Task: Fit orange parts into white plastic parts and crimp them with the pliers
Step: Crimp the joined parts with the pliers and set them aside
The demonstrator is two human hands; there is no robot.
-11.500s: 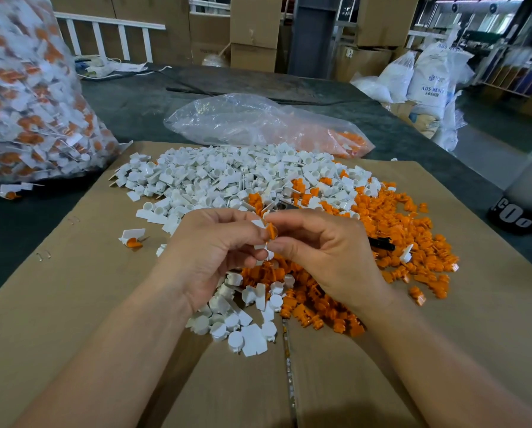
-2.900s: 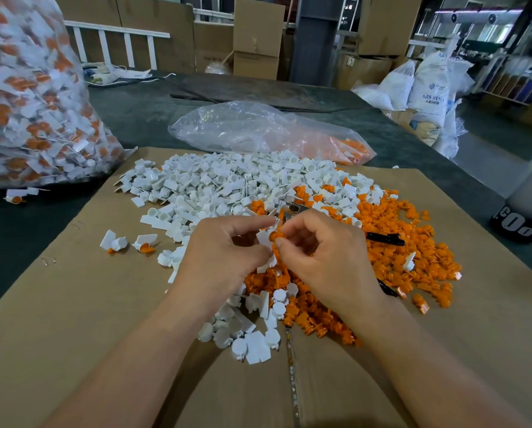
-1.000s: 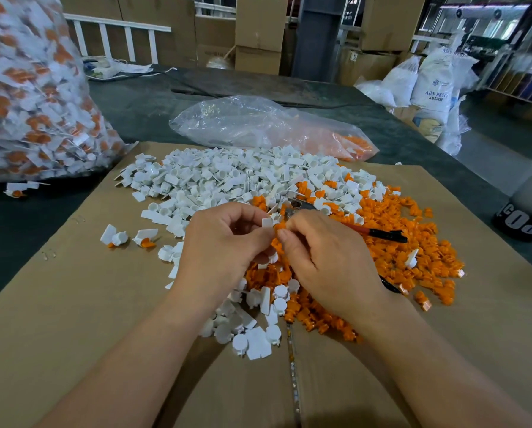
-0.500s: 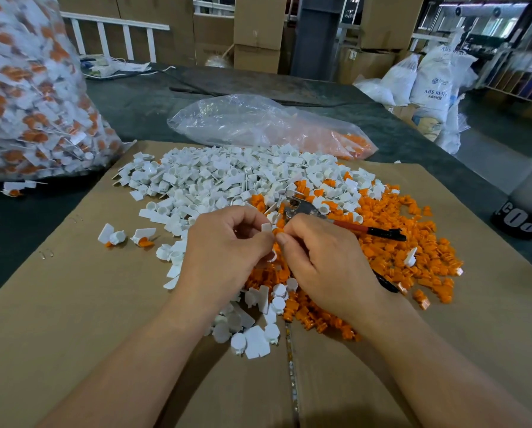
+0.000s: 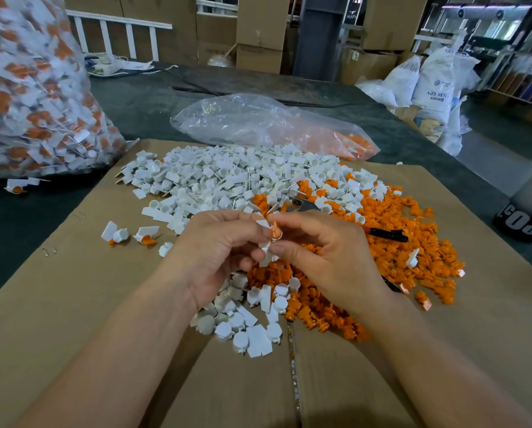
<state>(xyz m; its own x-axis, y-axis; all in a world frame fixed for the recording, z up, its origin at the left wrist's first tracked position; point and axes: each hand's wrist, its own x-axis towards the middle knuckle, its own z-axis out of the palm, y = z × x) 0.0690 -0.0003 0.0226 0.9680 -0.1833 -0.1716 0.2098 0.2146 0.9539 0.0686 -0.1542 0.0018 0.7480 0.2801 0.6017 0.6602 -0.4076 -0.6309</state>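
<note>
Smooth white tabbed part (image 5: 265,258) pinched in left hand (image 5: 218,251); right hand (image 5: 326,257) pinches orange plug (image 5: 276,232).

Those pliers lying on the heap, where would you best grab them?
By the black-tipped handle, coming from the right. The pliers lie on the orange parts, metal head pointing away, and that handle sticks out free beyond the right hand.

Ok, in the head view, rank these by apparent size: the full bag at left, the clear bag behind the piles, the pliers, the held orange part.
1. full bag, though cropped
2. clear bag
3. pliers, partly hidden by the right hand
4. orange part
</note>
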